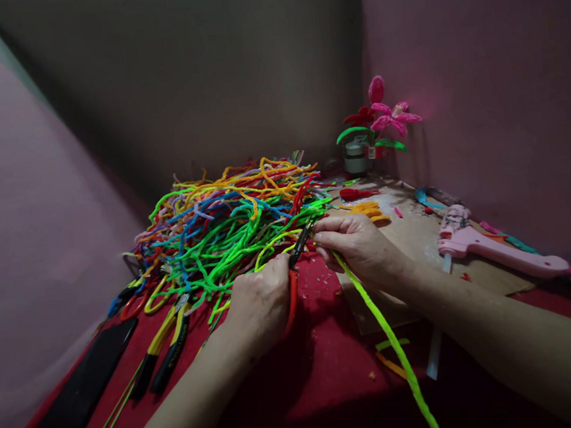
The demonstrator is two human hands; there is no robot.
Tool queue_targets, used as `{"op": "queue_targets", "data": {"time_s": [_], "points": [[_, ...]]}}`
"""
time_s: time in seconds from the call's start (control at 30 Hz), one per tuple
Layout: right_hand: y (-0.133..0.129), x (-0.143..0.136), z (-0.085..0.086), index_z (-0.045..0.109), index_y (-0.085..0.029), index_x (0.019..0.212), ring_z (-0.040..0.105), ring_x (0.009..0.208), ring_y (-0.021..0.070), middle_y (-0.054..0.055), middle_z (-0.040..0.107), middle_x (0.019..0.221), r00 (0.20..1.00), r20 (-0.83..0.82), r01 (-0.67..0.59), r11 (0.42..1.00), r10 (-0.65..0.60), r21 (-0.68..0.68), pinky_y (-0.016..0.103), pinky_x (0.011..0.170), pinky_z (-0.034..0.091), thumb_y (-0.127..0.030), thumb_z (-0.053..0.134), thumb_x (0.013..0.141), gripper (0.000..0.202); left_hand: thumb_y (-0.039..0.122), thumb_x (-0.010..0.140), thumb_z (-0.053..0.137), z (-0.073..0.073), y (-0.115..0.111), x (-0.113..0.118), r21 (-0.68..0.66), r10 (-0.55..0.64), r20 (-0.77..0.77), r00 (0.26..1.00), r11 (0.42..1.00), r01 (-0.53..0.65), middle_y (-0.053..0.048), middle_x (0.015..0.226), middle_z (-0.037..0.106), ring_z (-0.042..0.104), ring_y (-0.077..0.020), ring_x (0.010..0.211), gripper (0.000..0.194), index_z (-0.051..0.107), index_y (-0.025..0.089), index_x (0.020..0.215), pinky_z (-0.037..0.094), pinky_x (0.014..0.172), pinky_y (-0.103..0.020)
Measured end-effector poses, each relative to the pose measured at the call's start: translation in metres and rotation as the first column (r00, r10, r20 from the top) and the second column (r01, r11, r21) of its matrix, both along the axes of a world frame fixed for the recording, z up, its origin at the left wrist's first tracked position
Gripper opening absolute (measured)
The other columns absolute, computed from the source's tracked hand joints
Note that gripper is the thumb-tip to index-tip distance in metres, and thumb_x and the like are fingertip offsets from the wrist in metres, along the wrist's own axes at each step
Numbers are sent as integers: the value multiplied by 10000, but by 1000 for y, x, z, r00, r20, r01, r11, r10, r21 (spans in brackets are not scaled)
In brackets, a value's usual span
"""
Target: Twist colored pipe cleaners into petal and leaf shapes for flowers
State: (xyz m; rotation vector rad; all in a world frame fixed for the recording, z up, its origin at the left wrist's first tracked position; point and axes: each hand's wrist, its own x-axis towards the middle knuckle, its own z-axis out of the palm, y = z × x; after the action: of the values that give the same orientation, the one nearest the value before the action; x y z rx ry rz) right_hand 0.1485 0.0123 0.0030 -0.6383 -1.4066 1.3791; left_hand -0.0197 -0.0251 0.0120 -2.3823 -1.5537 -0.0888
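Observation:
My left hand (262, 295) is closed around red-handled scissors (295, 299), their dark blades pointing up and away towards my right fingertips. Between the fingers of my right hand (350, 242) I pinch a yellow-green pipe cleaner (380, 315). Its long end hangs down past the table's near edge, and its short end lies close to the scissor tips. Whether the blades touch it I cannot tell. Just beyond both hands spreads a big tangled heap of coloured pipe cleaners (228, 235), with green ones nearest.
Yellow-and-black pliers (170, 342) and a dark flat object (77, 395) lie at left. A pink glue gun (500, 250) rests on cardboard (415, 230) at right. Pink pipe-cleaner flowers (395, 118) stand at the back, near orange petal shapes (369, 211). Walls enclose the table.

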Motion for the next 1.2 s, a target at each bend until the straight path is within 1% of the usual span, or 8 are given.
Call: {"op": "queue_targets", "data": {"time_s": [0.33,0.6,0.73,0.83,0.9,1.0,1.1,1.2], "points": [[-2,-2,4,423,-166,484,331,366,41,-69,395,404,998,23,52,998,-52,-25,202,386,230,-95,441,667,197,88,794,330,-1,0,4,-43,3,26,1000,999,-2,-159,951,631,627,-247,845,345,463,80,1113,496,685,-349],[-1,-2,-1,449,-164,513,320,369,39,-65,409,418,997,42,70,996,-68,-54,196,380,214,-110,445,672,169,181,842,354,-9,0,0,-72,-24,130,991,997,34,-91,801,642,621,-210,645,255,472,140,1064,440,561,-297],[-2,-4,-2,477,-163,515,325,362,42,-67,405,399,995,63,83,994,-78,-72,191,372,219,-112,463,663,157,205,855,360,-11,2,-1,-65,-62,268,961,995,82,-34,651,601,558,-151,536,158,508,158,883,395,519,-252],[-5,-6,-1,531,-157,553,325,347,46,-68,406,380,997,65,55,992,-48,-116,189,360,229,-125,483,661,122,217,851,380,-8,5,-3,1,-131,369,920,990,141,-23,652,595,538,-128,530,141,509,163,833,386,517,-235],[-5,-6,1,552,-154,596,325,343,49,-66,425,390,999,3,32,985,-32,-172,190,354,234,-147,512,662,77,235,850,389,-5,8,-5,5,-120,395,911,992,128,-35,698,615,553,-130,554,148,514,161,876,397,529,-232],[-2,-3,4,559,-148,631,331,353,43,-58,462,426,993,-120,-25,973,-3,-231,184,359,236,-173,565,658,38,232,854,363,-1,12,-9,-25,-1,313,950,1000,10,-70,786,645,599,-159,647,201,519,160,959,421,575,-247],[2,1,5,583,-130,665,376,389,36,-43,496,460,983,-175,-91,964,48,-249,169,380,248,-185,605,657,60,218,851,338,-3,16,-12,-78,105,111,988,992,-97,-84,838,658,619,-188,699,233,548,183,946,425,589,-267],[5,4,3,588,-130,715,328,355,21,-34,543,497,974,-200,-162,951,111,-264,166,348,206,-213,617,678,96,260,829,402,-7,18,-12,-153,72,11,997,986,-69,-78,879,654,621,-196,730,210,564,203,951,436,617,-280]]}}
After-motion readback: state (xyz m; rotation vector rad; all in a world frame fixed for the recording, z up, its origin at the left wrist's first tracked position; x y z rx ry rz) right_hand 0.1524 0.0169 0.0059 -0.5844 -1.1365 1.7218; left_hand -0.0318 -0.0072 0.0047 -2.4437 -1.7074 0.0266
